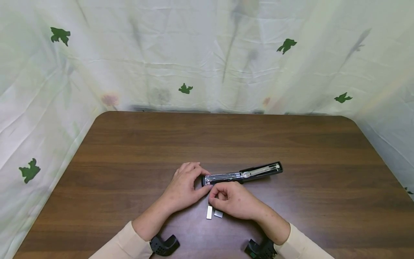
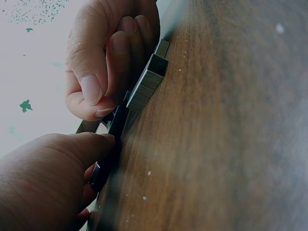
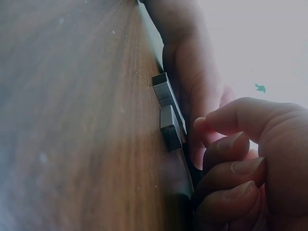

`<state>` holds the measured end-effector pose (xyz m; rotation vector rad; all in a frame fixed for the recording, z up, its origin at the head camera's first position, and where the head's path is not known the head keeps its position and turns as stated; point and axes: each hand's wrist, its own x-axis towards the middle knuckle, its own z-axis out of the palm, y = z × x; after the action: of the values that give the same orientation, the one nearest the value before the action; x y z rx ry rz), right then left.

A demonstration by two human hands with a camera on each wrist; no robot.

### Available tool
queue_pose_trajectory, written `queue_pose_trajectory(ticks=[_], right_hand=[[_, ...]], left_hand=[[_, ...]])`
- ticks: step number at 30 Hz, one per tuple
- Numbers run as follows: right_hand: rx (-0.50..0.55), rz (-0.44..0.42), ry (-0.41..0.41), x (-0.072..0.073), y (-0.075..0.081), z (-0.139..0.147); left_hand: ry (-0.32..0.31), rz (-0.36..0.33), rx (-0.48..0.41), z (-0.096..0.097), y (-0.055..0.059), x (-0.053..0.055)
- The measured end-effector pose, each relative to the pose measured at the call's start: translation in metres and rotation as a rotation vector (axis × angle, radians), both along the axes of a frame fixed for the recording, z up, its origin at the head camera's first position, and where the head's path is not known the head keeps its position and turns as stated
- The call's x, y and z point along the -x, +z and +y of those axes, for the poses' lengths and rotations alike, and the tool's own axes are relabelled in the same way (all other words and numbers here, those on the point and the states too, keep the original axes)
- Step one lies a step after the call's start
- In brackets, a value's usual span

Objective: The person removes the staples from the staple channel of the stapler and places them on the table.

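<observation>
A black stapler (image 1: 242, 174) lies opened out flat, its metal staple channel and the inside of its top arm facing up. My left hand (image 1: 185, 187) grips its left end, thumb on the near side and fingers on the far side. Close in front of the channel is my right hand (image 1: 234, 199), fingers curled and the tips of thumb and forefinger together; no object shows between them. Two silver blocks of staples rest on the table by the right hand: an upright one (image 1: 209, 212) and a shorter, slanted one (image 1: 218, 214). In the left wrist view, the staple block (image 2: 147, 86) shows its ridged side.
The brown wooden table (image 1: 129, 144) extends around both hands. Behind it and at the sides hangs a pale patterned cloth (image 1: 207, 54) with green leaf shapes. Each wrist carries a black camera mount, the left one (image 1: 165, 245) low over the table.
</observation>
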<state>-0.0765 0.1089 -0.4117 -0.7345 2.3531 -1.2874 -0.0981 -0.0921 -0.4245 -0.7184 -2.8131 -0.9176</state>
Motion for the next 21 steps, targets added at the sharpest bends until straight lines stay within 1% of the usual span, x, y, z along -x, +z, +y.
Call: queue_pose_trajectory(ticks=[9, 21], right_hand=[[0.001, 0.015, -0.005, 0.0030, 0.0002, -0.0020], [0.016, -0.015, -0.018, 0.0018, -0.0006, -0.0024]], left_hand=[[0.005, 0.005, 0.003, -0.0016, 0.0010, 0.0029], [0.011, -0.005, 0.011, -0.0025, -0.0008, 0.0010]])
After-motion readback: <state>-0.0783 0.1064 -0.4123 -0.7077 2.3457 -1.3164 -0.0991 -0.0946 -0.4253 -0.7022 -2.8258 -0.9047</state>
